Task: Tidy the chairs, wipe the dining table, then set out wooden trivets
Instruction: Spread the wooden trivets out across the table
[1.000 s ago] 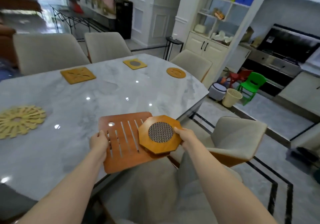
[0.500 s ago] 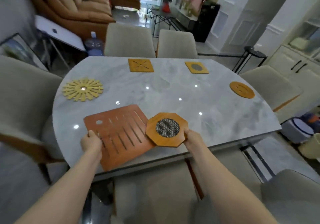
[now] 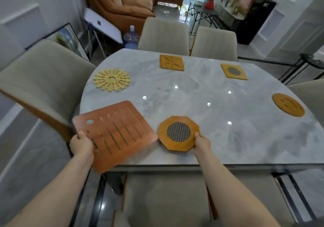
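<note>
Both hands are busy: left hand [image 3: 82, 143] grips the near-left edge of the big reddish slotted trivet [image 3: 114, 134], thumb on top, and the board hangs partly off the near-left corner of the marble table [image 3: 219, 139], so I can't tell if it's resting flat or tilted up. Right hand [image 3: 202, 141] pinches the near-right edge of the octagonal trivet [image 3: 178, 133] with the mesh center, which sits on the tabletop just right of the slotted one, not touching it as far as I can see. Farther out from the left hand is a yellow sunburst trivet [image 3: 112, 80]; beyond both hands, a square cutout trivet [image 3: 171, 63] and a square mesh trivet [image 3: 234, 71]. Off past the right hand sits a round trivet [image 3: 288, 104]. Beige chairs [image 3: 164, 34] ring the table.
</note>
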A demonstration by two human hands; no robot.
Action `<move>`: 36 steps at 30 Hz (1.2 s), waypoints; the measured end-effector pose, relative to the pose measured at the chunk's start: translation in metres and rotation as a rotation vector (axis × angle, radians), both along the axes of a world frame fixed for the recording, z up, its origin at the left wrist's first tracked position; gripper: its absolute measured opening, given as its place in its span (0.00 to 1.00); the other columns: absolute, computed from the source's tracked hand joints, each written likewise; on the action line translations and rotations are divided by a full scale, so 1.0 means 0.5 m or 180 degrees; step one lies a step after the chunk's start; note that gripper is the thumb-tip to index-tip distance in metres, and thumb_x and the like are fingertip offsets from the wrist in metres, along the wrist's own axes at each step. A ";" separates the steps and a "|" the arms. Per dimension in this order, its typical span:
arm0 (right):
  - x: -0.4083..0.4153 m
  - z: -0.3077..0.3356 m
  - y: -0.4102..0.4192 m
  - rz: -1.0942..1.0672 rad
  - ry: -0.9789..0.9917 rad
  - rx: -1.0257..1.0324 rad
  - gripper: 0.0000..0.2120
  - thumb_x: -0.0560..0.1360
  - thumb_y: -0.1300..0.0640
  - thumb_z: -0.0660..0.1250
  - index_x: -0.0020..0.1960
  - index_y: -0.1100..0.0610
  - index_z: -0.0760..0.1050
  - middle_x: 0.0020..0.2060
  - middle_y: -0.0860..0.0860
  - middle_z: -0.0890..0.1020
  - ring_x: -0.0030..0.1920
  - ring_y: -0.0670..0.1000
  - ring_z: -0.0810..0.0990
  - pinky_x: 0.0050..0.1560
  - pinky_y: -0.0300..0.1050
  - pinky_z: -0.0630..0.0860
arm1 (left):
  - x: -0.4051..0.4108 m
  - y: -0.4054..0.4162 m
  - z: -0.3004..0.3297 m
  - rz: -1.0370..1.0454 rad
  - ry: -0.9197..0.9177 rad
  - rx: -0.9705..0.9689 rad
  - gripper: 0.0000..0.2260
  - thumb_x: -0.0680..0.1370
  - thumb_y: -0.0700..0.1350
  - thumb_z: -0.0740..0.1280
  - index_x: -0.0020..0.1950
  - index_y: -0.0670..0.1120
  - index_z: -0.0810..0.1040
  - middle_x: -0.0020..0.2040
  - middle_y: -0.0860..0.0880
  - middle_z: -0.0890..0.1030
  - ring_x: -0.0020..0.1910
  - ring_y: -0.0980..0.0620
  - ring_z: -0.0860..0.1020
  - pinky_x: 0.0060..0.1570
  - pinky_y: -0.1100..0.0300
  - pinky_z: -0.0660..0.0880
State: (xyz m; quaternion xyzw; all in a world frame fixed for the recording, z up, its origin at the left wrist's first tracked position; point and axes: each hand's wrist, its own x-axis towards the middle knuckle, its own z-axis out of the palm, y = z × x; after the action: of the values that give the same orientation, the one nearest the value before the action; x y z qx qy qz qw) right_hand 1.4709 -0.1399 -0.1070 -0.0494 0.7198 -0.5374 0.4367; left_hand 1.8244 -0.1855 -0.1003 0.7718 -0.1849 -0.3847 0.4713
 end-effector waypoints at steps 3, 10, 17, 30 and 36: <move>0.020 -0.016 -0.023 0.0097 -0.0051 0.0092 0.18 0.81 0.60 0.60 0.70 0.65 0.68 0.64 0.61 0.76 0.63 0.60 0.75 0.63 0.54 0.73 | 0.011 -0.013 -0.004 0.0015 -0.0030 -0.0010 0.17 0.83 0.50 0.52 0.58 0.40 0.75 0.57 0.39 0.78 0.53 0.40 0.77 0.52 0.50 0.73; 0.040 -0.038 -0.046 0.0962 0.1702 0.0679 0.18 0.79 0.57 0.64 0.67 0.62 0.73 0.63 0.59 0.77 0.63 0.59 0.75 0.65 0.54 0.71 | -0.019 -0.026 -0.023 -0.0091 0.0219 0.0151 0.18 0.83 0.52 0.53 0.62 0.42 0.73 0.56 0.42 0.78 0.54 0.42 0.77 0.55 0.49 0.74; 0.092 -0.079 -0.002 0.2850 0.3537 0.0685 0.36 0.77 0.40 0.62 0.78 0.54 0.54 0.78 0.55 0.51 0.77 0.56 0.46 0.75 0.49 0.44 | -0.036 -0.036 -0.034 -0.0122 0.0370 0.0127 0.17 0.83 0.52 0.52 0.55 0.43 0.75 0.43 0.48 0.78 0.44 0.46 0.77 0.48 0.52 0.74; 0.086 -0.102 -0.018 0.3478 0.3808 0.0852 0.41 0.76 0.32 0.52 0.79 0.49 0.39 0.78 0.54 0.39 0.76 0.55 0.34 0.75 0.53 0.35 | -0.112 -0.059 -0.032 0.0106 0.0782 0.0020 0.14 0.83 0.50 0.53 0.48 0.45 0.74 0.38 0.49 0.77 0.34 0.51 0.76 0.30 0.61 0.70; 0.091 -0.093 -0.019 0.3543 0.3763 0.0813 0.41 0.76 0.31 0.52 0.78 0.49 0.38 0.78 0.53 0.38 0.76 0.54 0.33 0.75 0.53 0.36 | -0.173 -0.077 -0.011 0.0136 0.0992 -0.0208 0.13 0.83 0.46 0.53 0.54 0.43 0.76 0.47 0.44 0.78 0.41 0.47 0.77 0.45 0.55 0.75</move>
State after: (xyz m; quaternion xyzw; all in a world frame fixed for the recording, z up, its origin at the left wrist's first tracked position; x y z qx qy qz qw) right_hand 1.5163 -0.1496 -0.1536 -0.6240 0.7568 -0.0413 0.1903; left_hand 1.7376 -0.2242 -0.1057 0.6909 -0.1056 -0.4834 0.5271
